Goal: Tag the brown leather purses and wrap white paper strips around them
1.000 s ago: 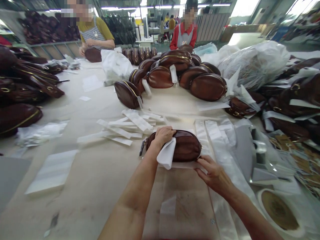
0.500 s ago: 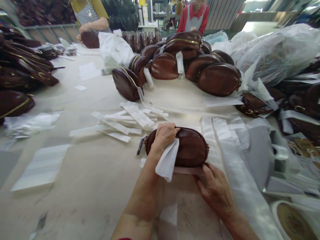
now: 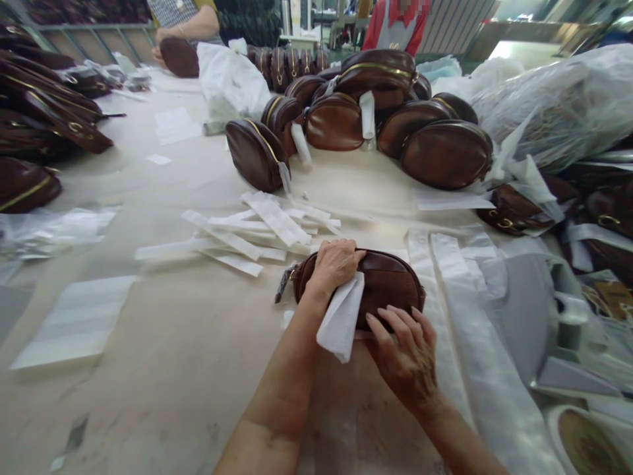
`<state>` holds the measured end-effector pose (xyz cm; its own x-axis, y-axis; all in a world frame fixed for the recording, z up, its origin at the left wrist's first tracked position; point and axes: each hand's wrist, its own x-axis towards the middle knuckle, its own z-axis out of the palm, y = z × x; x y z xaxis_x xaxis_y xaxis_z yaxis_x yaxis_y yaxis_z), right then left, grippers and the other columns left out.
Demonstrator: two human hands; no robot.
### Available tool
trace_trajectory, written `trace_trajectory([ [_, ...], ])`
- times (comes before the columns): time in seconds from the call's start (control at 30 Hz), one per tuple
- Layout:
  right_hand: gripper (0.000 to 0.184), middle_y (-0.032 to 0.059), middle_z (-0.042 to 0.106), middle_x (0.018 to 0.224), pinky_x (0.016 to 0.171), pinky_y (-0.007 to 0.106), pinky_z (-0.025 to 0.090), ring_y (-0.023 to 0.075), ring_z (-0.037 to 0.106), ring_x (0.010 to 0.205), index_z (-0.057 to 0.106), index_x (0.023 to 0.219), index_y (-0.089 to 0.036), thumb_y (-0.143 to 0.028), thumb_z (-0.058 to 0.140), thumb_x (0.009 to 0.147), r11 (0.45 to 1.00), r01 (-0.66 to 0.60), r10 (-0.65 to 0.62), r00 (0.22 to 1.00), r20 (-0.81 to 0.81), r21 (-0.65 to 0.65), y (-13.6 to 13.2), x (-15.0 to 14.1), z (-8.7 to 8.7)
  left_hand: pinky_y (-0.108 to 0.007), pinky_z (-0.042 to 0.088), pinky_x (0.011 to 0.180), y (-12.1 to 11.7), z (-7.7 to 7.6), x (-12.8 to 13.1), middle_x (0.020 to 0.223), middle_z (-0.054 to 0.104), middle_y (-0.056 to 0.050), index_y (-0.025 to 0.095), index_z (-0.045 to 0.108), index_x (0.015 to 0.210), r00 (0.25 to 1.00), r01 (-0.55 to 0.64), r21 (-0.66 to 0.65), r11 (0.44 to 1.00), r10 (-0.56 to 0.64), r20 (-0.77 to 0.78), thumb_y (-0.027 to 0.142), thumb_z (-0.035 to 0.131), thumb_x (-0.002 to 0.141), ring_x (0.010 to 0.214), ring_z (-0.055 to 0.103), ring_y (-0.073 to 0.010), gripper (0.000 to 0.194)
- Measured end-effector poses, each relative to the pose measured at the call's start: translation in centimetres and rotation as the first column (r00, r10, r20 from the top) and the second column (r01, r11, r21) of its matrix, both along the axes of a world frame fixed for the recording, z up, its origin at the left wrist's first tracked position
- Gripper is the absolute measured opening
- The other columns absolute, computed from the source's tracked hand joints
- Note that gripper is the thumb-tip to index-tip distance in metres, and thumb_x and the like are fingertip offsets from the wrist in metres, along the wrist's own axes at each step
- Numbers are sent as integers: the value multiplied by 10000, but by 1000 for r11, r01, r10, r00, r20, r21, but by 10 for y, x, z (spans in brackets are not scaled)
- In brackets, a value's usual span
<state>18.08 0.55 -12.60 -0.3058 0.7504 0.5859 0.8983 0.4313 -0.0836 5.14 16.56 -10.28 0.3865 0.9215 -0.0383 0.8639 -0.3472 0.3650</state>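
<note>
A pile of dark brown bags point(image 3: 47, 109) sits at the far left, with plastic packets point(image 3: 54, 234) and a white sheet point(image 3: 74, 323) nearer on the desk point(image 3: 163, 389). Beyond, a person in a checked apron point(image 3: 177, 16) holds a rounded brown piece point(image 3: 179, 57). White strips point(image 3: 274, 221) lie in a loose heap left of the middle. Just right of them, the brown purse point(image 3: 390, 284) is on the desk in front of the wearer, its left hand point(image 3: 337, 264) closed over the upper left edge, gripping it. Folded white paper point(image 3: 341, 323) hangs down its front. The right hand point(image 3: 408, 349) touches the purse's lower right front with spread, bent fingers; its thumb is hidden, so I cannot tell whether it grips. Farther back stand more brown purses point(image 3: 448, 155). At right are clear plastic sleeves point(image 3: 487, 356), a grey holder point(image 3: 527, 303) and a roll point(image 3: 586, 442), partly cut off.
</note>
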Motion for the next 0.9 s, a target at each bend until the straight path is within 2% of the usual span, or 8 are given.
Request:
trace_trajectory([
  [0.17, 191, 72, 621, 935, 889, 416, 394, 223, 554, 947, 591, 1014, -199, -160, 599, 827, 999, -27, 24, 992, -123, -28, 10, -1, 1, -322, 366, 851, 3, 0, 0, 936, 670, -74, 178, 611, 852, 1000, -6, -28, 1000, 7, 23, 391, 389, 914, 945, 592, -216, 314],
  [0.3, 166, 61, 615, 908, 823, 370, 397, 220, 553, 929, 584, 1006, -208, -204, 581, 840, 997, -50, 42, 987, -153, -50, 13, -1, 0, -316, 373, 864, 4, 2, -1, 957, 672, -70, 184, 619, 870, 999, -3, -50, 999, 5, 45, 397, 395, 908, 949, 592, -209, 312],
  [0.4, 328, 81, 613, 957, 830, 384, 384, 241, 546, 957, 525, 1168, -188, -246, 554, 846, 995, -49, 35, 989, -143, -91, 16, 0, 0, -303, 369, 889, 3, 5, -3, 978, 671, -62, 191, 625, 899, 997, -4, -68, 998, 9, 72, 395, 399, 909, 968, 587, -199, 305],
  [0.53, 600, 105, 580, 1020, 820, 391, 380, 250, 524, 958, 285, 1412, -162, -232, 506, 859, 989, -103, 95, 992, -77, -104, 21, 1, 2, -273, 389, 870, 5, 7, -2, 981, 677, -46, 210, 634, 919, 993, -29, -105, 994, 40, 108, 381, 366, 925, 962, 599, -180, 318],
  [0.63, 633, 89, 557, 968, 775, 368, 381, 237, 506, 895, 235, 1442, -193, -183, 488, 862, 981, -160, 159, 987, -22, -108, 26, -1, 7, -264, 411, 836, 11, 7, 2, 971, 683, -55, 205, 652, 910, 985, -106, -139, 985, 123, 118, 375, 320, 934, 950, 609, -180, 374],
  [0.77, 641, 65, 549, 911, 711, 341, 369, 215, 494, 812, 256, 1433, -238, -102, 460, 841, 967, -205, 210, 978, 20, -151, 31, -4, 13, -276, 436, 799, 22, 5, 8, 939, 697, -48, 223, 691, 883, 964, -216, -207, 954, 242, 109, 418, 443, 853, 920, 619, -199, 316],
  [0.9, 731, 83, 571, 912, 672, 350, 387, 226, 490, 775, 148, 1460, -138, -128, 471, 804, 964, -191, 193, 981, -6, -185, 36, -5, 18, -277, 442, 766, 29, 3, 10, 958, 699, -33, 246, 701, 874, 946, -272, -250, 929, 307, 109, 275, 466, 803, 905, 624, -193, 247],
])
